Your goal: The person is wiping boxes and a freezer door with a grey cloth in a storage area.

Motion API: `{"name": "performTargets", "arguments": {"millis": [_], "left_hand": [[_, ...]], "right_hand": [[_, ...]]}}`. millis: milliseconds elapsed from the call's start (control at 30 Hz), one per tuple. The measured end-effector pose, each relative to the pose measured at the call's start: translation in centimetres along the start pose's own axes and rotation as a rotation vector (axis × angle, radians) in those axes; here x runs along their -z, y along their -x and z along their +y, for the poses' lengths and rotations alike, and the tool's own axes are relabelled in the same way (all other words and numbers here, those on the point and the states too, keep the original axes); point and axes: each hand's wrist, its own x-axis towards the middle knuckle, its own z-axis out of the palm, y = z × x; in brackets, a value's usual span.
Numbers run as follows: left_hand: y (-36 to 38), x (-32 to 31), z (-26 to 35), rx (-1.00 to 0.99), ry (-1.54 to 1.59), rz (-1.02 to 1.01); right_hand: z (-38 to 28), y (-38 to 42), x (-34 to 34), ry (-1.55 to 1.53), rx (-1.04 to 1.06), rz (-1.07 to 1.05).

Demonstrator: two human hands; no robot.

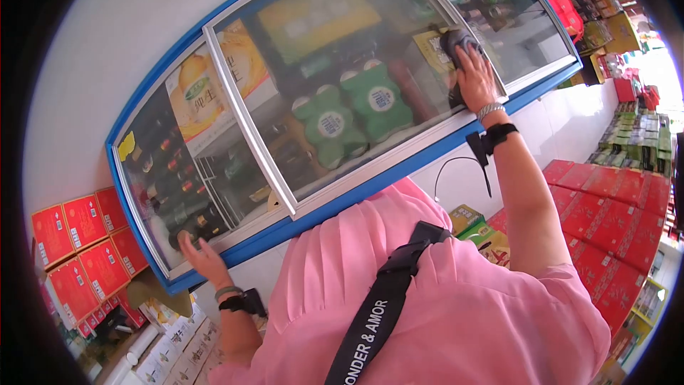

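A chest freezer (417,160) with a blue rim and sliding glass lids lies in front of me. My right hand (474,77) presses a dark cloth (453,43) flat against the middle glass lid (285,93), close to its right frame. Part of the cloth is hidden under the palm. At the lower left corner of the freezer, my left hand (203,257) rests on the glass and frame with its fingers apart, holding nothing. Beneath the misted glass show green shrink-wrapped packs (331,125), a yellow and white carton (199,96) and dark bottles (167,153).
Red boxes (605,207) are stacked on the right, and more red cartons (78,235) stand at the left. Shelves with packaged goods (609,14) fill the upper right. White boxes (167,356) are at the lower left. A black strap (381,299) crosses my pink clothing.
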Motion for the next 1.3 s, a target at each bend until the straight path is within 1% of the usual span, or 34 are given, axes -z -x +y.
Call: {"name": "performTargets", "arguments": {"millis": [33,100,133,167,200,267,300,333,400,467,567,667,733,800,867,933,1033,1133,1167,1267,1300], "left_hand": [[0.2,-1.3,2.7,0.063,0.052,0.003],[0.1,-3.6,9.6,0.045,0.159,-0.022],[-0.1,-4.4,13.2,-0.035,0.186,-0.033],[-0.6,-5.0,17.0,-0.047,0.258,-0.083],[-0.8,-6.2,19.3,-0.088,0.283,-0.097],[-1.5,-7.3,24.4,-0.110,0.342,-0.122],[-2.0,-8.1,25.8,-0.113,0.345,-0.118],[-2.5,-8.9,26.9,-0.116,0.349,-0.114],[-3.3,-10.5,27.6,-0.096,0.298,-0.100],[-3.3,-11.3,27.3,-0.079,0.242,-0.089],[-3.3,-11.3,26.9,-0.064,0.160,-0.092],[-3.5,-11.0,27.8,-0.038,0.118,-0.113],[-3.4,-11.2,27.5,-0.011,0.109,-0.113],[-3.5,-11.1,27.8,0.006,0.081,-0.132],[-3.5,-11.0,27.8,0.008,0.057,-0.141],[-3.5,-11.2,27.8,-0.003,0.043,-0.137],[-3.5,-11.1,27.9,-0.020,0.043,-0.139],[-3.6,-11.1,28.0,-0.038,0.028,-0.128],[-3.7,-11.0,28.1,-0.015,0.038,-0.147],[-3.7,-10.9,28.2,-0.014,0.022,-0.149],[-3.6,-11.0,28.1,-0.028,0.004,-0.144]], "right_hand": [[0.8,-1.5,-0.5,-0.018,-0.043,-0.035],[-0.2,-4.6,-2.4,-0.083,-0.089,-0.009],[-1.4,-5.9,-3.5,-0.113,-0.113,0.003],[-2.8,-7.3,-4.6,-0.136,-0.032,0.011],[-4.5,-8.5,-5.7,-0.160,0.051,0.019],[-10.5,-9.8,-5.3,-0.260,0.205,-0.077],[-13.5,-9.5,-5.4,-0.281,0.343,-0.085],[-16.2,-8.7,-5.2,-0.301,0.480,-0.091],[-20.9,-6.0,-4.0,-0.302,0.682,-0.244],[-22.9,-3.0,-3.3,-0.412,0.868,-0.297],[-21.5,-1.2,-2.7,-0.487,1.074,-0.340],[-16.4,-2.7,-1.9,-0.469,1.171,-0.430],[-12.2,-5.7,0.2,-0.422,1.040,-0.501],[-8.2,-9.4,-0.5,-0.195,0.872,-0.361],[-4.0,-13.4,-1.5,-0.107,0.605,-0.244],[0.6,-17.6,-4.7,-0.015,0.500,-0.088],[0.0,-21.7,-7.0,0.070,0.335,-0.030],[-3.7,-24.9,-9.8,0.066,0.217,-0.042],[-4.9,-25.7,-10.7,-0.028,0.212,-0.018],[-9.7,-27.4,-11.9,-0.080,0.279,-0.007],[-11.7,-27.5,-12.0,-0.096,0.351,-0.021]]}}
